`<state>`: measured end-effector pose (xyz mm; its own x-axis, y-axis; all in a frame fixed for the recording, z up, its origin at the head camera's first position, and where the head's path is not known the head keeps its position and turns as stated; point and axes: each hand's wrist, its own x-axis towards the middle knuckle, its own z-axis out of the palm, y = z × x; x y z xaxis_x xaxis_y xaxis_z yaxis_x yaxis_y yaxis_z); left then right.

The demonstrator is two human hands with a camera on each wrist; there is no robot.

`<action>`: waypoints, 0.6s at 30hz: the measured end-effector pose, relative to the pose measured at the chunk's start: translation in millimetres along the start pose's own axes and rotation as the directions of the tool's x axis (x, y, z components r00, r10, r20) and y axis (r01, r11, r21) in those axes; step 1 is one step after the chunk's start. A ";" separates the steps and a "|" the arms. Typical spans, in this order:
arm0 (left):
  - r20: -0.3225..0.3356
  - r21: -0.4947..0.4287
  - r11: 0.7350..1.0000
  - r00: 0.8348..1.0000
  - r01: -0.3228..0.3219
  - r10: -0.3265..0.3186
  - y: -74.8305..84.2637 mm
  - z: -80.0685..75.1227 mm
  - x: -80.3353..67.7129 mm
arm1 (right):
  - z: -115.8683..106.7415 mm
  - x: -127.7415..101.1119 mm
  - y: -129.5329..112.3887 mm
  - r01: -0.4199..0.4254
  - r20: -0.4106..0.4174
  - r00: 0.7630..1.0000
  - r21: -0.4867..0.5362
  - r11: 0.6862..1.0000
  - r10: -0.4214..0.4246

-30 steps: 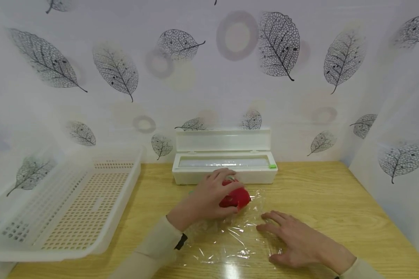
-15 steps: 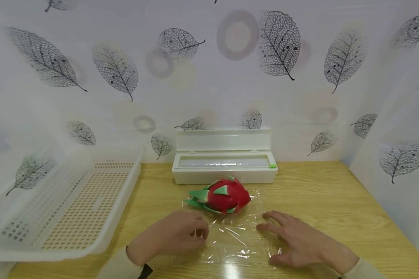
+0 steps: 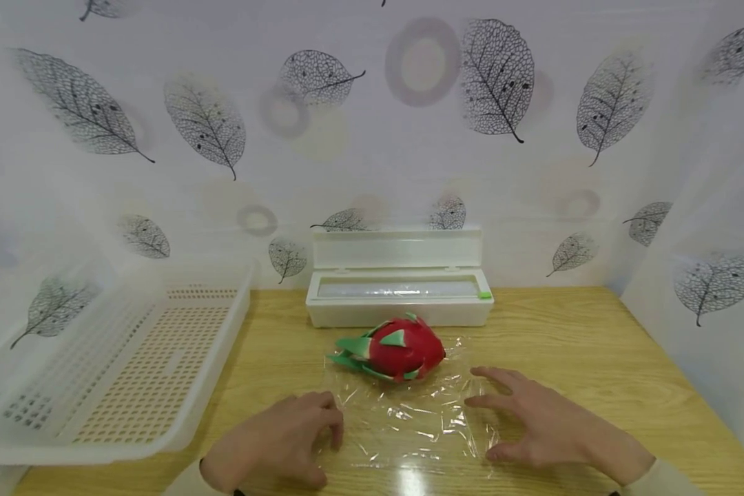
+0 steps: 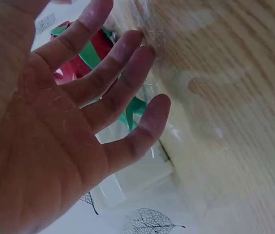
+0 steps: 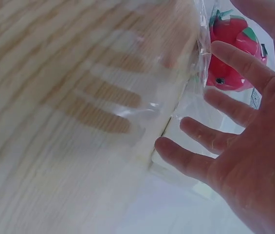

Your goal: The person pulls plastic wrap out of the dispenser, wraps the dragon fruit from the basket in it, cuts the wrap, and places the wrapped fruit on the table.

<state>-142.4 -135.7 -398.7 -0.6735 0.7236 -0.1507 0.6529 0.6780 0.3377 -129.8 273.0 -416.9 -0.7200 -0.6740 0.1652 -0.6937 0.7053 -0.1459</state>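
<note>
Red, green-scaled dragon fruit [image 3: 395, 350] lies on the far edge of a clear sheet of plastic wrap [image 3: 409, 420], spread flat on the wooden table [image 3: 595, 358]. Nothing is folded over it yet, so the wrapping looks barely begun. Both hands are released, fingers spread: left hand [image 3: 279, 441] at the sheet's left edge, right hand [image 3: 542, 424] at its right edge. A white wrap dispenser box [image 3: 399, 286] stands open just beyond.

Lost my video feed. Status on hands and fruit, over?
Left hand and right hand open, at the side edges of the plastic wrap. Dragon fruit lies on the wrap, untouched. Nothing in the way.
</note>
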 end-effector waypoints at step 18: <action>-0.226 0.051 0.988 0.962 -0.144 0.152 -3.6 3.8 -5.1 | 0.8 -5.0 -6.6 0.073 0.150 0.980 0.330 0.941 -0.128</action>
<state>-140.0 -141.3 -402.7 -0.6271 0.7701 0.1168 0.7601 0.5723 0.3077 -121.6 271.5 -417.6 -0.6196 -0.7842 0.0344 -0.7112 0.5423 -0.4474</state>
